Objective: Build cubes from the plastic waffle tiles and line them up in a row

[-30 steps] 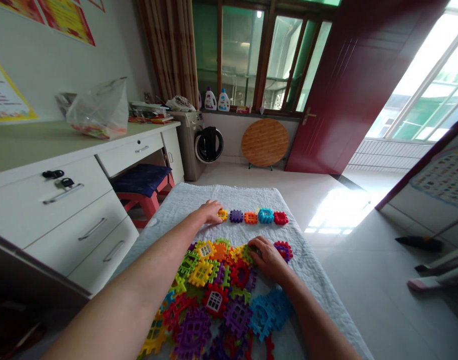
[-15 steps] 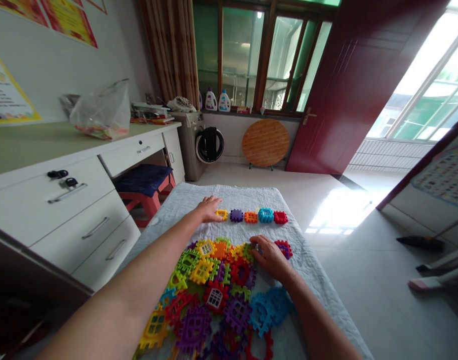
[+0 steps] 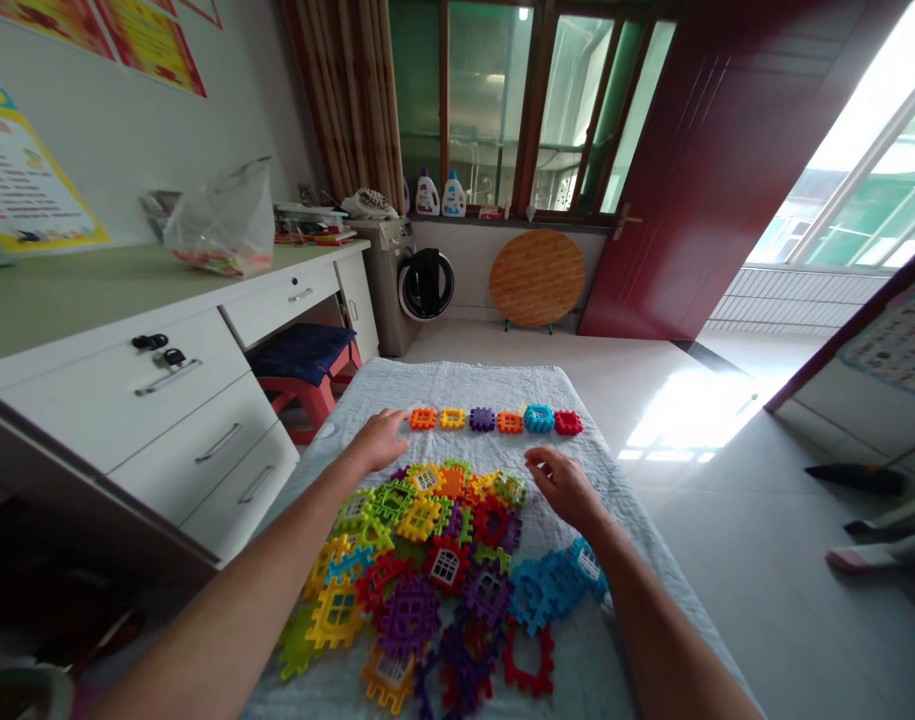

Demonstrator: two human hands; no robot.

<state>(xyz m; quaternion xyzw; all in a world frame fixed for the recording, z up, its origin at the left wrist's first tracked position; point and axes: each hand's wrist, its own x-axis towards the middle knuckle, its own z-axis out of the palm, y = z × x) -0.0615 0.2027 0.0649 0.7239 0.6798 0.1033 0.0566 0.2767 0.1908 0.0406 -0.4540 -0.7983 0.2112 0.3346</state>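
Note:
Six small block pieces form a row across the far part of the cloth: orange [image 3: 422, 419], yellow [image 3: 452, 419], purple [image 3: 482, 420], orange [image 3: 510, 423], blue [image 3: 538, 418] and red [image 3: 568, 423]. My left hand [image 3: 383, 438] is just left of the row's leftmost orange piece, its fingers apart and holding nothing visible. Between the row and the pile, at the right, hovers my right hand [image 3: 563, 482], fingers curled with thumb and index near each other; whether something small is between them is hidden. A pile of colourful notched panels [image 3: 419, 518] covers the near part of the cloth.
The blue cloth [image 3: 457, 378] covers the table. A white desk [image 3: 194, 400] with drawers stands at the left, a stool [image 3: 307, 355] beside it. Farther off are a washing machine [image 3: 389, 290], a round wooden board [image 3: 537, 278] and a red door [image 3: 697, 170].
An orange piece now shows at the row's left end, where my left hand was. That hand has moved left and nearer. My right hand has shifted slightly right, and the view has turned a little.

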